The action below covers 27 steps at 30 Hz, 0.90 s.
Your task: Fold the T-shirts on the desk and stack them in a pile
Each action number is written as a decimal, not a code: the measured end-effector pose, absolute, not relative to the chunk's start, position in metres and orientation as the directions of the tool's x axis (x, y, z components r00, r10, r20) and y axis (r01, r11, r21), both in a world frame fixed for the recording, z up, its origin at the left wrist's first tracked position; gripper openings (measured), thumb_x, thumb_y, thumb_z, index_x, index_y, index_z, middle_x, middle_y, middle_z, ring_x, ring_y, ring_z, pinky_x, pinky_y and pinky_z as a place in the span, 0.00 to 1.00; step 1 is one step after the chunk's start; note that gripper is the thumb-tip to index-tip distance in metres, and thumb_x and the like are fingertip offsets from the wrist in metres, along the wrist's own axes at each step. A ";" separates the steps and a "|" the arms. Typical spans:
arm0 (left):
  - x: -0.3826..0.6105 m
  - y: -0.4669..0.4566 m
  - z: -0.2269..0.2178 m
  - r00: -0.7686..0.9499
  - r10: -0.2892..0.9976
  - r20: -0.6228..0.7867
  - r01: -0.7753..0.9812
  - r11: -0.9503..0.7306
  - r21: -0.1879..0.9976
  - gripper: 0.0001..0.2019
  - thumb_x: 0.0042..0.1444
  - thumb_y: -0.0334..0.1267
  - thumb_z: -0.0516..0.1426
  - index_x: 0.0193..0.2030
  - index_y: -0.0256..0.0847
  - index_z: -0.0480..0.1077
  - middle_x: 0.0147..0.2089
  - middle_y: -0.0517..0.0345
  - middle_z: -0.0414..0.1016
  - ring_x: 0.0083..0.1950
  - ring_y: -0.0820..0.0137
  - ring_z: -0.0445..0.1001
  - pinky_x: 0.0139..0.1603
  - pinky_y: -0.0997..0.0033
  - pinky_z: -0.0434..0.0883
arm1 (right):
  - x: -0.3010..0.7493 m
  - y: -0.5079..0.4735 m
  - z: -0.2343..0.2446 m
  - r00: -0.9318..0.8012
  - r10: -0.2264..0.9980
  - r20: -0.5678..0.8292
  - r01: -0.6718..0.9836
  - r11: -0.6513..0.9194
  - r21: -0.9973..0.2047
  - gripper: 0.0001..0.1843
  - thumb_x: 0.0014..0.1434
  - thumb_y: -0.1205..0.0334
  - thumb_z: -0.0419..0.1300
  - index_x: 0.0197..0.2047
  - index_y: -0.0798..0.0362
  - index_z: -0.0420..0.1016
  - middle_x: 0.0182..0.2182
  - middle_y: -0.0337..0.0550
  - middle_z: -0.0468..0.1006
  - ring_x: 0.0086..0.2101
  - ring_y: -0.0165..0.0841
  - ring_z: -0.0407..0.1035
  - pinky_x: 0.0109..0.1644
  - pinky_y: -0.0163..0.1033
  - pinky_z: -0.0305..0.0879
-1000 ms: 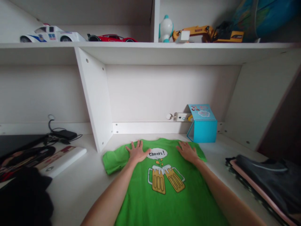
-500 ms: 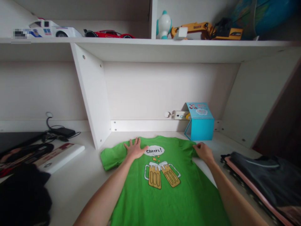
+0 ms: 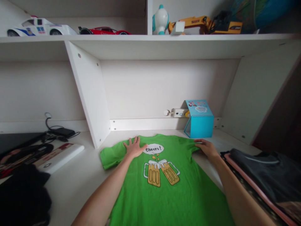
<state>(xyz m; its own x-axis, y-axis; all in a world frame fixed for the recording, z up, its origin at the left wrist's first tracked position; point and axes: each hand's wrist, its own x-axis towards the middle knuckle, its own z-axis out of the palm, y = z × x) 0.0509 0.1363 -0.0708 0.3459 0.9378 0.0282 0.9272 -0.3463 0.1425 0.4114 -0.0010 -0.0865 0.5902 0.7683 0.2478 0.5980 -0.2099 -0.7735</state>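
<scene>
So the main change is the right hand (image 3: 208, 148). A second ago it's lying flat on the green shirt (image 3: 169, 196), just right of the "Cheers!" bubble (image 3: 154, 149). Now it's over at the end of the right-side sleeve (image 3: 188, 145), fingertips at the edge. Half a second back those fingers look more bunched up; now they're straighter. Can't tell if they're actually pinching any fabric, tbh.

Left hand (image 3: 133, 149) hasn't really budged: palm down, fingers spread wide near the other shoulder. Shirt's still lying print-up on the white desk (image 3: 70, 188), collar end away from the person, between the black cloth (image 3: 24, 197) and the clothes pile (image 3: 265, 175).
</scene>
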 end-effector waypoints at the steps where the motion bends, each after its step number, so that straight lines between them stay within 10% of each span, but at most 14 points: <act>1: 0.051 0.136 -0.071 0.346 0.938 0.029 0.927 -0.346 0.143 0.41 0.50 0.66 0.34 0.66 0.45 0.37 0.68 0.61 0.30 0.65 0.42 0.29 0.54 0.28 0.32 | 0.413 -0.002 -0.087 0.590 0.769 0.246 0.626 -0.244 -0.740 0.16 0.47 0.61 0.54 0.38 0.56 0.74 0.20 0.38 0.74 0.21 0.31 0.67 0.25 0.34 0.62; 6: 0.051 0.136 -0.071 0.343 0.939 0.031 0.928 -0.344 0.143 0.41 0.49 0.66 0.34 0.66 0.45 0.37 0.67 0.61 0.29 0.65 0.42 0.29 0.54 0.28 0.33 | 0.409 -0.003 -0.078 0.587 0.760 0.278 0.756 -0.392 -0.524 0.11 0.45 0.67 0.52 0.28 0.57 0.77 0.26 0.49 0.76 0.32 0.41 0.71 0.37 0.40 0.63; 14: 0.051 0.134 -0.068 0.344 0.939 0.032 0.928 -0.345 0.140 0.41 0.49 0.66 0.33 0.66 0.45 0.37 0.67 0.61 0.29 0.65 0.42 0.29 0.54 0.27 0.33 | 0.333 0.030 -0.067 0.256 0.912 0.319 0.958 -0.195 -0.211 0.22 0.59 0.59 0.44 0.54 0.54 0.65 0.58 0.44 0.59 0.59 0.34 0.47 0.61 0.41 0.43; 20: 0.051 0.134 -0.071 0.338 0.941 0.033 0.932 -0.339 0.130 0.39 0.50 0.66 0.33 0.66 0.49 0.37 0.67 0.64 0.28 0.65 0.44 0.29 0.55 0.30 0.33 | 0.314 0.036 -0.092 0.266 0.956 0.125 0.953 -0.241 -0.183 0.33 0.57 0.38 0.38 0.62 0.42 0.48 0.62 0.39 0.48 0.60 0.45 0.41 0.56 0.62 0.43; 27: 0.048 0.137 -0.072 0.354 0.935 0.030 0.924 -0.355 0.145 0.38 0.50 0.66 0.33 0.65 0.51 0.37 0.67 0.63 0.28 0.65 0.45 0.28 0.56 0.31 0.33 | 0.322 0.038 -0.094 0.382 0.924 0.027 0.914 -0.373 -0.159 0.35 0.55 0.34 0.34 0.63 0.37 0.41 0.64 0.38 0.41 0.61 0.46 0.36 0.56 0.64 0.38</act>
<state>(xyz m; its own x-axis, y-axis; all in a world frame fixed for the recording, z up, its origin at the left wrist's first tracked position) 0.0485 0.1365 -0.0725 0.3541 0.9347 0.0301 0.9237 -0.3546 0.1454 0.3221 0.0380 -0.0938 0.3816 0.9239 0.0270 0.9141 -0.3729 -0.1594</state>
